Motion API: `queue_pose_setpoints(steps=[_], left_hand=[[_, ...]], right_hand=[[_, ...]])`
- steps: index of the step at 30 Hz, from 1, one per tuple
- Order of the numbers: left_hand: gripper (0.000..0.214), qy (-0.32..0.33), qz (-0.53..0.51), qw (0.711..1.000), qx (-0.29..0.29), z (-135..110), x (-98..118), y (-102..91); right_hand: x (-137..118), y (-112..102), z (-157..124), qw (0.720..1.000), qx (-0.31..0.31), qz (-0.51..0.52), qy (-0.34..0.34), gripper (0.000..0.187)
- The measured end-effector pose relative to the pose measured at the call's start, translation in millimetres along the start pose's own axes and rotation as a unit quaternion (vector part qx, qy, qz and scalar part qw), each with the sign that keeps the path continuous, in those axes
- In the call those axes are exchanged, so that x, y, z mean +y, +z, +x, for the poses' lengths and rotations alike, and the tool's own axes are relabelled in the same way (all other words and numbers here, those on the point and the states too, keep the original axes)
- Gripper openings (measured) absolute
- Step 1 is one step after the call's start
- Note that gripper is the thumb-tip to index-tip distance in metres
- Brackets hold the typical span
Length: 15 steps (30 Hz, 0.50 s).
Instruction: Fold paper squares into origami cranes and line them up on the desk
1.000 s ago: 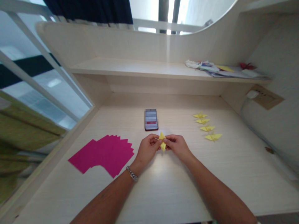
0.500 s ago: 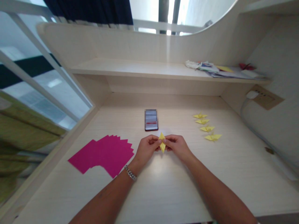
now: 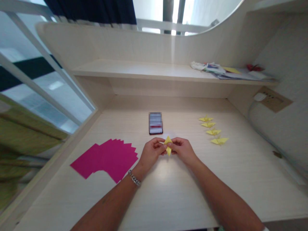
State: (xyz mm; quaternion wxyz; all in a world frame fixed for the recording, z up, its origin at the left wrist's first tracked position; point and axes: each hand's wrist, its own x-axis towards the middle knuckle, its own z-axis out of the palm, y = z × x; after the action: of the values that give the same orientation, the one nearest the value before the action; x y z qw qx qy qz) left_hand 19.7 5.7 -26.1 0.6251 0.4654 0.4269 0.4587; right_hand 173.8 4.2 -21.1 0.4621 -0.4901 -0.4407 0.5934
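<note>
Between my two hands is a small folded yellow paper, diamond-shaped, with one point facing away from me and one toward me. My left hand pinches its left side with the thumb on top. My right hand grips its right side, the thumb lying across the middle. The fingers beneath the paper are partly hidden. Just beyond my hands a phone rests on the desk with its screen lit and blurred. Several yellow origami cranes stand in a column to the right.
A fan of magenta paper squares lies left of my left forearm. Along the back runs a shelf holding papers at its right. A white plug with a cable sits in the wall socket. Railings border the left side.
The folded yellow paper has shifted very slightly to the right, and its upper part looks wider. My right thumb lies further across it. Everything else on the desk stays put.
</note>
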Motion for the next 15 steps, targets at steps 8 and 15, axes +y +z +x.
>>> queue_pose_setpoints(steps=[8, 15], left_hand=[[0.045, -0.035, -0.046, 0.998, -0.035, -5.4, 1.6, 6.1], [0.046, -0.044, -0.039, 0.998, -0.038, -5.2, 1.1, 6.3]], right_hand=[[6.4, 1.8, 2.5, 0.997, 0.044, -0.024, -0.063, 0.024], [5.8, 2.9, 0.5, 0.992, 0.063, -0.043, -0.099, 0.023]])
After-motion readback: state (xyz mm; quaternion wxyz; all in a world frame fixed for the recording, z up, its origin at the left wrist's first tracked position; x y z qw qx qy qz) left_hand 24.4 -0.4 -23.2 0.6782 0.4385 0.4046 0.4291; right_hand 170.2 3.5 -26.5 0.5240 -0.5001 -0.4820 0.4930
